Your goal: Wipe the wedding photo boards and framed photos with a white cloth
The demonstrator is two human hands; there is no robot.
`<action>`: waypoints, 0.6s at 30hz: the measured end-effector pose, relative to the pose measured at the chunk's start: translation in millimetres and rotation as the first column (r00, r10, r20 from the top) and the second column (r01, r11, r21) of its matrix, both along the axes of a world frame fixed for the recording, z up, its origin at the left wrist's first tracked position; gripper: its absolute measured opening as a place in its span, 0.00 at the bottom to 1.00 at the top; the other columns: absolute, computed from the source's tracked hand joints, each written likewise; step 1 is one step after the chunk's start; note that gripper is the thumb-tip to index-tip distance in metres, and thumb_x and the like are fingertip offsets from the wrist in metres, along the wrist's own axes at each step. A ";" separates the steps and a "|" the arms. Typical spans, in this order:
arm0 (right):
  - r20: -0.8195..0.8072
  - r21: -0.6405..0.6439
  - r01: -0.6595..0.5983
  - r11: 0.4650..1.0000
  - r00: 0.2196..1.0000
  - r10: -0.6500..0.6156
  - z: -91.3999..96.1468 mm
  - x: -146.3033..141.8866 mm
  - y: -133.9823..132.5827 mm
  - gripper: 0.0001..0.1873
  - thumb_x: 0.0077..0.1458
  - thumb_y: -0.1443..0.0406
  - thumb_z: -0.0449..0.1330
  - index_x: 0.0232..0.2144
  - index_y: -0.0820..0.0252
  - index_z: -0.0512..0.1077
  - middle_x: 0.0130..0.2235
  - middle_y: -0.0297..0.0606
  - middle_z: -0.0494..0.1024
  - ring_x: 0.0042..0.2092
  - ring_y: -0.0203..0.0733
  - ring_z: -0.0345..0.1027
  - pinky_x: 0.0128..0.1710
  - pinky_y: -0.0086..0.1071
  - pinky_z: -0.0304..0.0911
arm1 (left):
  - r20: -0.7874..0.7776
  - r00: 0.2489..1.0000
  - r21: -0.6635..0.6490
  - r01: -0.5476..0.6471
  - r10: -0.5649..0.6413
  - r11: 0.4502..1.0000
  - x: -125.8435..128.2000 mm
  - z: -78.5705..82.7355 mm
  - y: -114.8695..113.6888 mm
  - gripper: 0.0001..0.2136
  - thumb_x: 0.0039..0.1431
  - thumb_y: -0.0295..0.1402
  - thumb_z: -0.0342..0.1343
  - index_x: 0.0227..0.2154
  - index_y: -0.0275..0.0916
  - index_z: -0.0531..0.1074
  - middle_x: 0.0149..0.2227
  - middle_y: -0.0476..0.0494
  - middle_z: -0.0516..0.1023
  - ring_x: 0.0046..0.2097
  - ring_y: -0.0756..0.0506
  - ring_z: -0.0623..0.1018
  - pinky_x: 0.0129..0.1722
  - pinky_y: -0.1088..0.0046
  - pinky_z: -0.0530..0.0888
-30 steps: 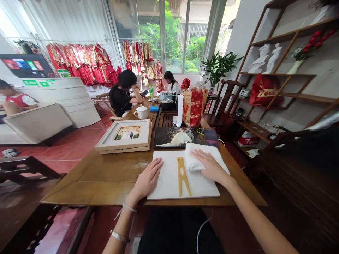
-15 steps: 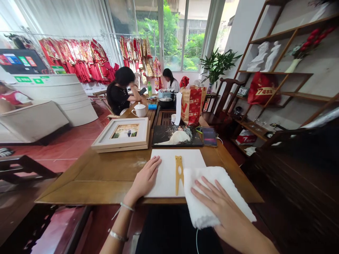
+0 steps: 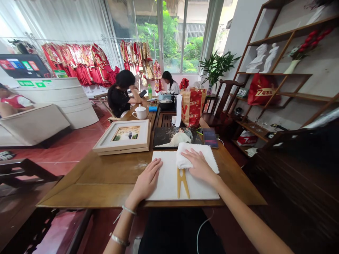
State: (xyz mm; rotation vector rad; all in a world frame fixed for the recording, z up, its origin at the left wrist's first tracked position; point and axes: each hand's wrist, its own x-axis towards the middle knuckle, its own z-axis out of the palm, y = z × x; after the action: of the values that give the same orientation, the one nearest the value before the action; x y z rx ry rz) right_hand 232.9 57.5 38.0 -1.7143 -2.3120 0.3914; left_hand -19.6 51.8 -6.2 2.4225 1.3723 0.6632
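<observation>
A white flat board [image 3: 165, 180] lies on the wooden table [image 3: 106, 176] in front of me, with a yellow wooden stand piece [image 3: 182, 181] fixed to its middle. My left hand [image 3: 147, 180] lies flat and open on the board's left edge. My right hand [image 3: 198, 164] presses a folded white cloth [image 3: 185, 153] onto the far part of the board, its fingers spread over the cloth. The cloth covers the top end of the yellow piece.
Beyond the board lie a dark photo print [image 3: 172, 137], a phone [image 3: 210, 137] and a white picture frame [image 3: 124, 135]. Farther along stand a teapot [image 3: 140, 112] and a red bag [image 3: 192, 107]. Two people sit at the far end. Shelves [image 3: 265, 74] rise on the right.
My right hand has pushed the cloth from the board's near right corner back up to its far edge, after pulling it down before. My left hand has stayed put.
</observation>
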 end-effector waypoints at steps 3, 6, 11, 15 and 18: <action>-0.019 0.017 -0.056 0.998 0.998 0.056 -3.5 -12.3 -21.0 0.43 0.40 0.76 0.50 0.62 0.57 0.57 0.65 0.41 0.53 0.67 0.51 0.36 0.63 0.56 0.31 | 0.005 1.000 0.013 -0.006 0.006 1.000 0.8 0.4 -0.7 0.20 0.65 0.31 0.37 0.58 0.37 0.63 0.63 0.43 0.62 0.65 0.45 0.58 0.64 0.60 0.58; -0.079 0.040 -0.154 0.987 0.985 0.156 -7.7 -17.0 -61.5 0.47 0.36 0.77 0.50 0.62 0.54 0.56 0.66 0.38 0.51 0.67 0.48 0.33 0.63 0.56 0.27 | 0.019 1.000 0.019 -0.010 0.009 1.000 1.6 0.7 -1.2 0.20 0.65 0.31 0.38 0.57 0.39 0.63 0.63 0.43 0.62 0.65 0.45 0.58 0.63 0.61 0.58; -0.305 0.004 -0.313 0.950 0.904 0.299 -4.6 -4.4 -117.6 0.43 0.43 0.76 0.51 0.62 0.47 0.55 0.65 0.32 0.53 0.67 0.44 0.37 0.64 0.54 0.27 | 0.039 0.999 0.011 -0.010 0.009 1.000 2.0 1.1 -1.8 0.20 0.65 0.31 0.38 0.57 0.40 0.64 0.62 0.44 0.63 0.65 0.46 0.59 0.64 0.61 0.58; -0.517 -0.122 -0.251 0.960 0.842 0.155 -1.4 16.3 -107.0 0.39 0.45 0.77 0.50 0.60 0.47 0.59 0.63 0.33 0.58 0.66 0.46 0.42 0.64 0.54 0.35 | 0.042 0.999 0.001 -0.003 0.003 1.000 1.3 2.0 -1.5 0.20 0.65 0.32 0.38 0.57 0.40 0.63 0.63 0.44 0.62 0.65 0.45 0.58 0.64 0.61 0.58; -0.541 -0.112 -0.168 0.979 0.837 0.082 -6.5 28.3 -70.6 0.40 0.42 0.77 0.51 0.59 0.49 0.61 0.62 0.33 0.60 0.65 0.49 0.44 0.63 0.54 0.38 | 0.030 1.000 -0.004 0.004 -0.004 1.000 0.4 1.9 -1.0 0.20 0.66 0.32 0.38 0.58 0.40 0.63 0.63 0.45 0.62 0.65 0.45 0.58 0.64 0.60 0.57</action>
State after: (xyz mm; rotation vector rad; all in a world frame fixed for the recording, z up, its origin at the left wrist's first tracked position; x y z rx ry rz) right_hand 261.2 -13.1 31.5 -1.2883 -2.0123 0.9655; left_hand -19.2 50.8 -4.3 2.4016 1.3555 0.6927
